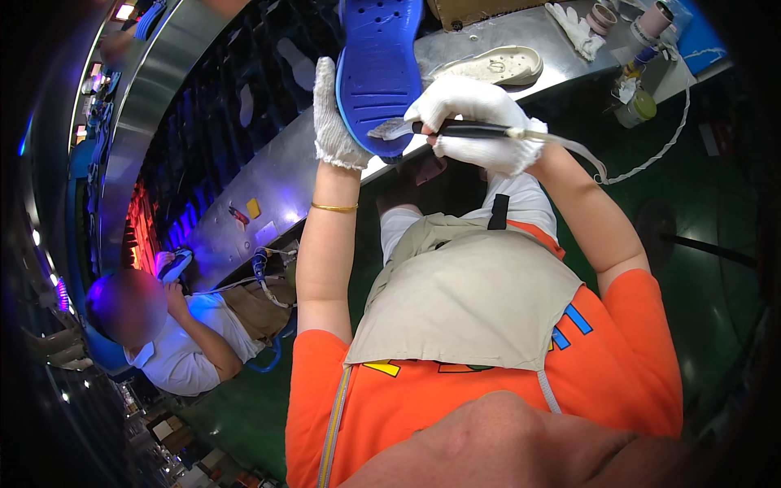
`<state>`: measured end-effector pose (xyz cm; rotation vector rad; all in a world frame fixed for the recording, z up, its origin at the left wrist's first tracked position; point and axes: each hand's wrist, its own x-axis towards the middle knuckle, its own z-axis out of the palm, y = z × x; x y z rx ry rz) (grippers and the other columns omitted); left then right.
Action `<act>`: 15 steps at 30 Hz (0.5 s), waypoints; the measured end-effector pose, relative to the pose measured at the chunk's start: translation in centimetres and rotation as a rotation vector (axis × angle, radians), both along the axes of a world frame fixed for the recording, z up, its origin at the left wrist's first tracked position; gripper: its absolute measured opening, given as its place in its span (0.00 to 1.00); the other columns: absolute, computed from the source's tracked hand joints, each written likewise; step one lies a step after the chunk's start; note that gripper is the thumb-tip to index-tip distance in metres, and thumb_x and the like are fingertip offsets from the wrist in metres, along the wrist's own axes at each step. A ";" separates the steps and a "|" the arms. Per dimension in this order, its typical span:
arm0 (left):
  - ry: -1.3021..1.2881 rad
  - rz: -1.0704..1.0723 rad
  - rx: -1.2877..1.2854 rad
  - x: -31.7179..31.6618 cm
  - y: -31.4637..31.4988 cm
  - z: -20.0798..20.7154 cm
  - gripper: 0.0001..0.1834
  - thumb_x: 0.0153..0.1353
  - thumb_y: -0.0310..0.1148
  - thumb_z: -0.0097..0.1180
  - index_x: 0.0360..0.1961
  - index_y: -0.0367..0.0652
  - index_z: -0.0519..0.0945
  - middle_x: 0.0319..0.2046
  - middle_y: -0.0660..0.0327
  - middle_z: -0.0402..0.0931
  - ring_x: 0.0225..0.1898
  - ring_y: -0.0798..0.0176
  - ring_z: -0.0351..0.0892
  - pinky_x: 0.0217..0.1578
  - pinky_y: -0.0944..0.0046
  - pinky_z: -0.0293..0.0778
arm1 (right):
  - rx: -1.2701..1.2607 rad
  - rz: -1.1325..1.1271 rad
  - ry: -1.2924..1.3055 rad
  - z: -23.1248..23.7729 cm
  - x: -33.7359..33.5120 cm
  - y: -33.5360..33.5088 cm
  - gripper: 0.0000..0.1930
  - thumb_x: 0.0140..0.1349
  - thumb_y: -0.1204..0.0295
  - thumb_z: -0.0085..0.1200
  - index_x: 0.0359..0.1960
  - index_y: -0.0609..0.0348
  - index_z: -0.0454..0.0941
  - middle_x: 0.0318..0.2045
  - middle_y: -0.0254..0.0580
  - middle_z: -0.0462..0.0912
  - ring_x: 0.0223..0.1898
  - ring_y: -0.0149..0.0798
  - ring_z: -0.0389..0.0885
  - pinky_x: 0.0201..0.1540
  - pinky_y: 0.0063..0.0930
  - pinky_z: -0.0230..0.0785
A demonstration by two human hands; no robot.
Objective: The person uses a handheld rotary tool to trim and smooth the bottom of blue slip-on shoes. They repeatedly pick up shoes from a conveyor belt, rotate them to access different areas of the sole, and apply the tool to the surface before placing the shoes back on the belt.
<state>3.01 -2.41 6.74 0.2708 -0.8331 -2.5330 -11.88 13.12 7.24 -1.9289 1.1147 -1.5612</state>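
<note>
My left hand (pixel 332 122), in a white knit glove, holds a blue shoe sole (pixel 378 77) upright by its left edge. The sole has grooves across its lower part and round holes at the top; its upper end runs out of view. My right hand (pixel 480 110), also gloved, is closed around a brush (pixel 468 128) with a black handle. The brush's pale bristles lie against the grooved end of the sole. A whitish tube (pixel 573 148) leads from the back of the handle off to the right.
On the metal bench (pixel 277 175) beyond my hands lie a cream shoe piece (pixel 492 67), a loose white glove (pixel 576 31) and spools (pixel 653 20). A small tub (pixel 639 108) is at the right. A conveyor with dark soles runs at left, where a co-worker (pixel 191 329) holds a blue shoe.
</note>
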 end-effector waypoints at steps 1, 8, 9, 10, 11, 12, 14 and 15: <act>-0.023 -0.006 0.011 -0.2 -0.3 0.1 0.31 0.65 0.57 0.40 0.56 0.41 0.71 0.49 0.51 0.76 0.48 0.52 0.78 0.49 0.52 0.76 | 0.068 0.015 0.009 -0.1 0.0 -0.2 0.09 0.47 0.83 0.57 0.32 0.61 0.74 0.34 0.40 0.78 0.38 0.35 0.78 0.41 0.26 0.72; -0.374 -0.072 -0.101 -1.2 -0.4 1.3 0.27 0.65 0.53 0.46 0.51 0.39 0.74 0.43 0.52 0.79 0.39 0.57 0.82 0.40 0.60 0.81 | 0.401 0.003 0.123 -0.3 -0.3 -1.3 0.08 0.45 0.80 0.57 0.30 0.59 0.76 0.35 0.39 0.80 0.39 0.35 0.79 0.44 0.27 0.72; -0.422 -0.100 -0.111 -1.4 -0.5 1.4 0.27 0.64 0.53 0.47 0.50 0.39 0.75 0.42 0.52 0.79 0.38 0.58 0.82 0.38 0.61 0.82 | 0.500 0.011 0.094 -0.1 -0.6 -1.4 0.08 0.44 0.79 0.57 0.29 0.60 0.77 0.35 0.38 0.81 0.40 0.34 0.80 0.46 0.27 0.72; -0.468 -0.127 -0.120 -1.4 -0.6 1.4 0.27 0.64 0.53 0.48 0.50 0.39 0.75 0.41 0.53 0.80 0.37 0.59 0.82 0.37 0.62 0.82 | 0.600 0.095 -0.070 0.0 -1.0 -1.4 0.08 0.44 0.80 0.56 0.29 0.61 0.77 0.35 0.38 0.81 0.41 0.34 0.80 0.46 0.27 0.72; -0.519 -0.083 -0.144 -1.5 -0.3 1.2 0.25 0.63 0.51 0.51 0.47 0.39 0.77 0.38 0.54 0.81 0.34 0.62 0.83 0.33 0.64 0.82 | 0.637 0.075 -0.063 0.4 -1.2 -1.3 0.08 0.44 0.80 0.56 0.29 0.62 0.78 0.35 0.39 0.81 0.41 0.34 0.80 0.47 0.27 0.72; -0.550 -0.081 -0.156 -1.5 -0.3 1.2 0.25 0.63 0.51 0.52 0.47 0.39 0.77 0.38 0.55 0.81 0.33 0.62 0.83 0.33 0.65 0.82 | 0.674 0.054 -0.056 1.2 -1.3 -1.2 0.08 0.44 0.80 0.56 0.29 0.62 0.78 0.34 0.39 0.81 0.41 0.34 0.80 0.47 0.27 0.72; -0.610 -0.081 -0.180 -1.6 -0.2 1.5 0.24 0.62 0.50 0.53 0.45 0.39 0.78 0.36 0.55 0.81 0.32 0.63 0.83 0.33 0.65 0.82 | 0.586 0.048 -0.077 1.5 -1.5 -1.1 0.07 0.44 0.79 0.58 0.29 0.62 0.78 0.34 0.39 0.81 0.41 0.34 0.80 0.46 0.27 0.73; -0.586 -0.099 -0.183 -1.7 -0.1 1.6 0.23 0.61 0.49 0.54 0.44 0.39 0.79 0.36 0.55 0.81 0.32 0.63 0.83 0.33 0.65 0.82 | 0.541 0.057 -0.066 1.0 -1.6 -1.3 0.07 0.45 0.78 0.58 0.29 0.62 0.78 0.34 0.39 0.81 0.40 0.34 0.79 0.45 0.27 0.73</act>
